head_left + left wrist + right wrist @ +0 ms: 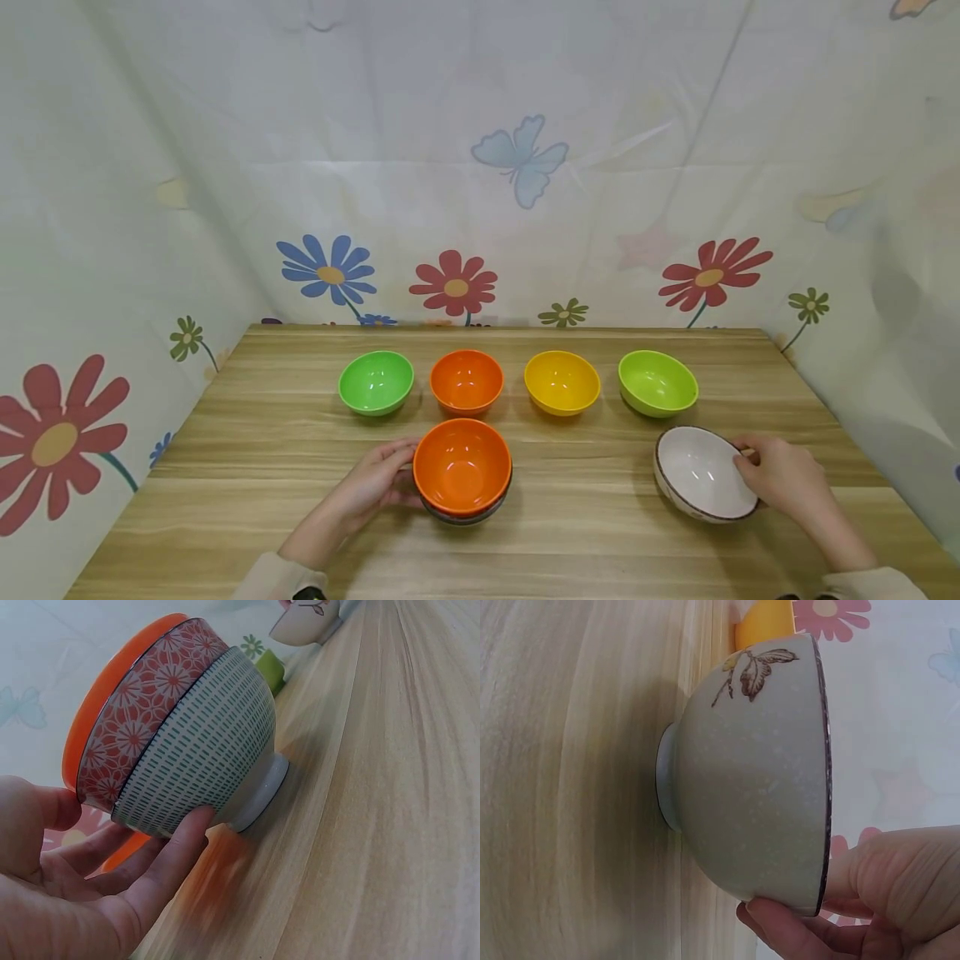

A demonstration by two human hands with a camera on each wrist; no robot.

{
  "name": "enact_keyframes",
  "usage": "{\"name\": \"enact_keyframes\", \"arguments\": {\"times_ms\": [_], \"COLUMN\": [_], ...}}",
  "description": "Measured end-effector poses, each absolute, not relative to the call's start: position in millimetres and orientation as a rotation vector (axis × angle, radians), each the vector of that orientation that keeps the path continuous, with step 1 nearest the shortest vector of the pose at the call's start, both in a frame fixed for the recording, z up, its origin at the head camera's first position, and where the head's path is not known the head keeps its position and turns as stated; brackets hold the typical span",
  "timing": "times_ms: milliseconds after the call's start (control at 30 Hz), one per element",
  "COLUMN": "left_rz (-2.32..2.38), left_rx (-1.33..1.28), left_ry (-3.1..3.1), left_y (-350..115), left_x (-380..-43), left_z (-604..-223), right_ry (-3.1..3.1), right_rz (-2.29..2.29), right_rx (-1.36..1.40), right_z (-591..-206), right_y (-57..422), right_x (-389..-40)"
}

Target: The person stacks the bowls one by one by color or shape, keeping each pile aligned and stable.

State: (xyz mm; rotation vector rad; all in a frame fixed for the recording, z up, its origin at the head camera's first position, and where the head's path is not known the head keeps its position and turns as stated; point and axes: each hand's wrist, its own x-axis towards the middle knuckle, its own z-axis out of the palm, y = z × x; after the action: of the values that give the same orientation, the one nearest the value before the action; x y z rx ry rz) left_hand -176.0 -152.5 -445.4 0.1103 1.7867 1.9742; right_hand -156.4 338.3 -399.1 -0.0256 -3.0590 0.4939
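Note:
In the head view my left hand (378,479) holds the left side of a stack of bowls at the front middle. The orange bowl (462,465) is on top. The left wrist view shows a red flower-patterned bowl (133,729) under it and a green-dashed white bowl (206,742) at the bottom, thumb near the upper rims and fingers along the lower side. On the right, my right hand (787,475) pinches the rim of a white bowl (705,473) with a dark edge, tilted slightly. A brown leaf motif marks its outside in the right wrist view.
Behind the stack a row of small bowls crosses the wooden table (300,450): green (377,382), orange (467,381), yellow (562,382) and lime green (657,382). The lime one sits just behind the white bowl. A flower-printed curtain (420,200) borders the table.

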Motion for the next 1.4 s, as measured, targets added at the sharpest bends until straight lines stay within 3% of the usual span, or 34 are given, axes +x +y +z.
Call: {"name": "enact_keyframes", "arguments": {"times_ms": [667,1400], "left_rz": [1.967,1.97], "left_rx": [0.123,0.134], "left_ry": [1.802,1.795], "left_y": [-153,-153], "left_x": [-177,-176], "left_z": [-448,-446], "right_ry": [-2.978,-2.971], "right_rz": [0.45,0.496], "right_rx": [-0.03,0.099], "right_z": [-402,-381], "right_y": [328,283], "right_x": [-157,-171]}}
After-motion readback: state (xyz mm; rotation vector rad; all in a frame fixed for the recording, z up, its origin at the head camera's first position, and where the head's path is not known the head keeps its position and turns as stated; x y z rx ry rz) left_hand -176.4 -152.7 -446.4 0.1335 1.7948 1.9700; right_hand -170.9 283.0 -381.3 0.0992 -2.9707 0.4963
